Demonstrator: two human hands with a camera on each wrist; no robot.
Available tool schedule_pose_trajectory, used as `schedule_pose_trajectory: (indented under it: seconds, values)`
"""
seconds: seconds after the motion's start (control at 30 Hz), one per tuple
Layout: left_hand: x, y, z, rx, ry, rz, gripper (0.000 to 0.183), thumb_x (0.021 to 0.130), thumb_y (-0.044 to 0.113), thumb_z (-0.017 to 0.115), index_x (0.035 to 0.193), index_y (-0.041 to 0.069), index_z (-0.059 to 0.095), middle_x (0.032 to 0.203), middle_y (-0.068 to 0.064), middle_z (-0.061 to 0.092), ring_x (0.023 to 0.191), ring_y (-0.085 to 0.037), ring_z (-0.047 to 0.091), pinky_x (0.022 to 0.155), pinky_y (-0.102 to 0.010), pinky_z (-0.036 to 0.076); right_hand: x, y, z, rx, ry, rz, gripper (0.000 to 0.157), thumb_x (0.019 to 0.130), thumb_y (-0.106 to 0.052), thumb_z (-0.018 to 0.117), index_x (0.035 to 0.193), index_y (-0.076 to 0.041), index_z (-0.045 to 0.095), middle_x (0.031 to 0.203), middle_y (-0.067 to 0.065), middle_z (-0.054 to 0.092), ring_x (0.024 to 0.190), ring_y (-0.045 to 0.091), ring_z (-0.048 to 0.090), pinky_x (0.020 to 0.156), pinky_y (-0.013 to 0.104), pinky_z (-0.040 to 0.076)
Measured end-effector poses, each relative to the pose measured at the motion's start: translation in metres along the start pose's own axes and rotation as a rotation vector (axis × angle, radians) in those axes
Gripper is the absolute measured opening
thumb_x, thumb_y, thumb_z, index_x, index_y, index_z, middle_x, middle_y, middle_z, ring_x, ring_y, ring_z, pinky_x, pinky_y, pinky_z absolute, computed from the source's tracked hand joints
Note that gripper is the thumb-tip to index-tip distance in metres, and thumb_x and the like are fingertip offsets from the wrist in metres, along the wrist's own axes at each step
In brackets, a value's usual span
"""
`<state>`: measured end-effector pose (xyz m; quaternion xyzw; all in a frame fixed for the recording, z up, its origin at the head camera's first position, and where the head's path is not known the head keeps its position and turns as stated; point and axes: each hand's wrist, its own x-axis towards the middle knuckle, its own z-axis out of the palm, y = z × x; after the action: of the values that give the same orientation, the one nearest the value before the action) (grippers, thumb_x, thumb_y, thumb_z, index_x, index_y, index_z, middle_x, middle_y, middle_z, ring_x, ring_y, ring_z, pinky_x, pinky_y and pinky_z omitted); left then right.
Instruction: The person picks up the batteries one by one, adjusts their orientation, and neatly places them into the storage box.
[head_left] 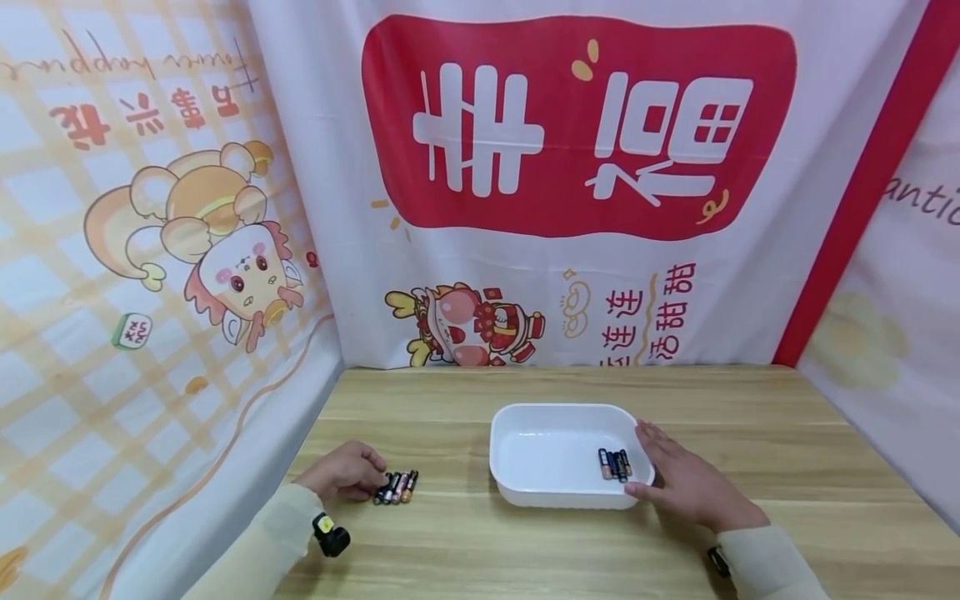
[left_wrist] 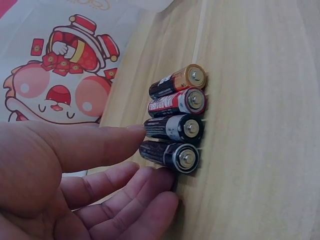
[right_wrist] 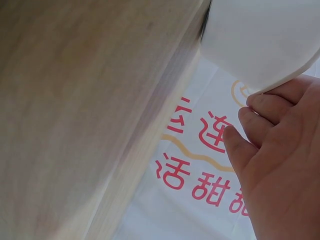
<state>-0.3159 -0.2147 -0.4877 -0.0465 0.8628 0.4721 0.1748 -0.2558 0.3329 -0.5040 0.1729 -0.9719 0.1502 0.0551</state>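
From the head view, we see a wooden table point(head_left: 450, 550) with a white box point(head_left: 543, 458) on it. Some small batteries point(head_left: 614, 465) lie inside the box, near its right end. Four more batteries point(head_left: 397, 488) lie side by side on the table, to the left of the box. The left hand point(head_left: 348, 471) is at the left end of that row. The right hand point(head_left: 686, 483) holds the right end of the box, thumb at the near corner.

From the left wrist, we see the left thumb and fingers around the end dark battery point(left_wrist: 170, 156); we cannot tell if they pinch it. A red battery point(left_wrist: 177, 102) sits third, next to the copper-topped one point(left_wrist: 178, 81).

From the right wrist, we see bent fingers touching the box's rim. Behind is a white cloth point(right_wrist: 195, 147) with red writing.
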Motion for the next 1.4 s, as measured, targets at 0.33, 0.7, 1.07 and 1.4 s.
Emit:
schedule_pose_trajectory:
  seconds: [0.33,0.7,1.07,1.4]
  values:
    - [-0.003,0.006,0.004,0.122,0.013,0.016,0.024,0.073,-0.01,0.073,0.094,-0.003,0.064,0.079,-0.009,0.064,0.064,-0.021,0.062,0.057,-0.035,0.057,0.0,0.0,0.0,0.011,0.004,-0.013,0.101,0.085,-0.071,0.054,0.152,-0.001,0.025,0.157,0.015,0.024,0.142,0.037,0.024,0.111,0.054,0.03]
    - [-0.005,0.01,0.005,0.23,0.009,0.017,0.014,0.077,-0.008,0.073,0.086,0.001,0.066,0.076,-0.008,0.064,0.062,-0.02,0.061,0.055,-0.033,0.056,0.002,0.001,-0.001,0.009,-0.001,-0.008,0.1,0.085,-0.071,0.054,0.153,-0.003,0.024,0.159,0.012,0.022,0.143,0.035,0.023,0.111,0.054,0.029]
    - [-0.004,0.012,0.001,0.359,0.015,0.015,0.013,0.077,0.0,0.074,0.068,0.004,0.065,0.067,-0.007,0.062,0.058,-0.02,0.058,0.05,-0.032,0.054,0.0,0.0,-0.001,0.021,-0.024,0.03,0.102,0.084,-0.073,0.052,0.153,-0.004,0.023,0.159,0.011,0.021,0.143,0.037,0.022,0.11,0.057,0.029]
    - [-0.004,0.009,0.003,0.384,0.029,0.064,0.016,0.072,-0.004,0.074,0.078,0.005,0.062,0.077,-0.007,0.058,0.06,-0.02,0.056,0.047,-0.028,0.05,0.0,0.001,-0.001,0.017,-0.017,0.017,0.101,0.085,-0.072,0.052,0.153,-0.003,0.023,0.159,0.011,0.021,0.142,0.035,0.023,0.111,0.055,0.03]
